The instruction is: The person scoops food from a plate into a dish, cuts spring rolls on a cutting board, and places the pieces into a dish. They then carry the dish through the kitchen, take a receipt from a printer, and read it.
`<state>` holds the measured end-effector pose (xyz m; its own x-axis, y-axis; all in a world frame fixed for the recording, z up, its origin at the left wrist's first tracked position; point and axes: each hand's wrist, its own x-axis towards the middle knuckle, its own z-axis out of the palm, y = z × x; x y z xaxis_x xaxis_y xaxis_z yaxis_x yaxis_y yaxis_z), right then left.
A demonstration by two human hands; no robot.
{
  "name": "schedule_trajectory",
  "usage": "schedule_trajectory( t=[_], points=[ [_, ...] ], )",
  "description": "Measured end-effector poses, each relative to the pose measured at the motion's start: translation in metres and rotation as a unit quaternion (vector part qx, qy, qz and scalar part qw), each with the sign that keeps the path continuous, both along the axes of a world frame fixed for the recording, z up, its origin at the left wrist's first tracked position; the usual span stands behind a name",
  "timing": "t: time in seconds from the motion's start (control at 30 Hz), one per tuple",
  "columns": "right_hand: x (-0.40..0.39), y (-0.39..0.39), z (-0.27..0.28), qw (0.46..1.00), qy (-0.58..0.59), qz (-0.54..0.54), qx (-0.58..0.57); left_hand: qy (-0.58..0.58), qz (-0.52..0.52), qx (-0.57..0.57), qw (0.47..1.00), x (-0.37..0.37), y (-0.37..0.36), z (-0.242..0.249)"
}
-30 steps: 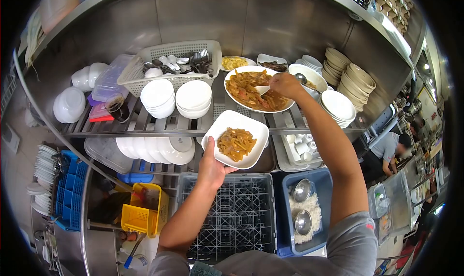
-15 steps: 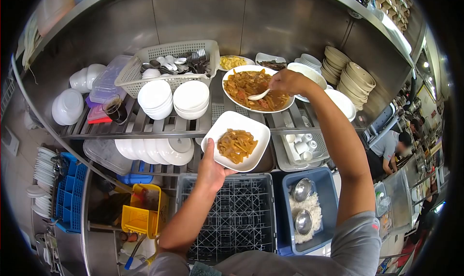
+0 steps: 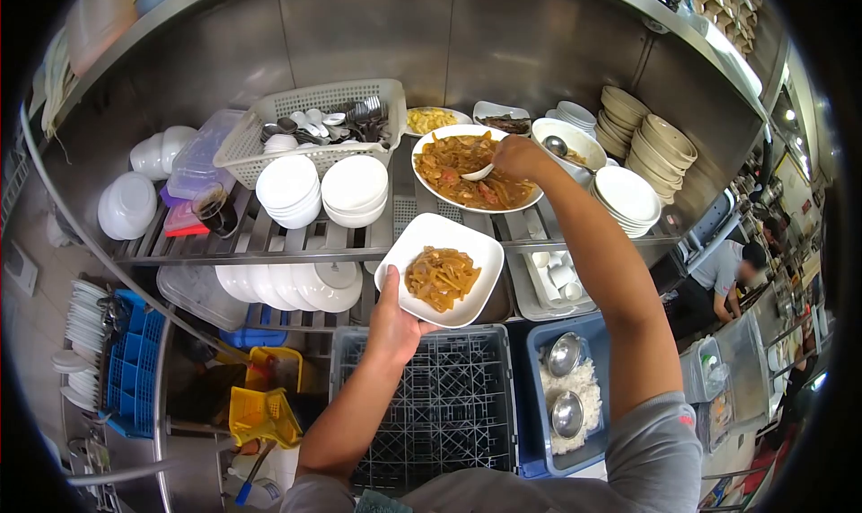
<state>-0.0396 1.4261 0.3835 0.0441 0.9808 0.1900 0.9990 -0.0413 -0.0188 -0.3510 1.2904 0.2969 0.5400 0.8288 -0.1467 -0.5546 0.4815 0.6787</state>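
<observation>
My left hand [image 3: 395, 322] grips the lower left edge of a white square plate [image 3: 482, 243], thumb on the rim and fingers underneath. A small heap of saucy sliced food [image 3: 440, 279] lies in the plate's middle. Over the right side of a large white serving dish [image 3: 422, 173], my right hand [image 3: 521, 160] is closed on a white spoon [image 3: 479, 173]. The spoon's bowl rests in the brown stew [image 3: 458, 154], which has orange-red pieces in it. My fingers around the handle are partly hidden by the back of the hand.
Stacked white bowls [image 3: 287, 182] and a cutlery basket [image 3: 242, 152] stand left on the slatted shelf. A bowl with a ladle [image 3: 557, 145], stacked plates [image 3: 627, 197] and beige bowls [image 3: 664, 154] stand right. Below are a dark rack [image 3: 431, 405] and a blue rice tub [image 3: 536, 333]. A person [image 3: 718, 275] works far right.
My right hand and the spoon have shifted slightly within the stew, and the right forearm has swung left, uncovering the ladle bowl. The plate stays nearly where it was.
</observation>
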Motion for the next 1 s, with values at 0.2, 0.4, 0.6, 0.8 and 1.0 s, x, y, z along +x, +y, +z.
schedule_trajectory(
  t=[0.2, 0.4, 0.6, 0.8, 1.0],
  points=[
    [-0.024, -0.008, -0.004, 0.992, 0.063, -0.086, 0.066, -0.002, -0.006, -0.006, 1.000, -0.001, 0.000, -0.001],
    [-0.034, 0.003, -0.026, 0.981, 0.095, -0.112, 0.125, 0.005, 0.005, -0.007, 1.000, -0.003, -0.005, 0.007],
    [-0.035, 0.021, -0.053, 0.967, 0.103, -0.101, 0.212, -0.002, 0.009, 0.000, 1.000, -0.005, -0.003, 0.002],
    [-0.036, 0.013, -0.051, 0.960, 0.130, -0.079, 0.235, -0.013, 0.009, -0.001, 1.000, -0.011, -0.003, 0.002],
    [-0.030, 0.011, -0.052, 0.950, 0.212, -0.065, 0.220, -0.021, 0.001, 0.003, 1.000, -0.011, -0.001, -0.005]
  ],
)
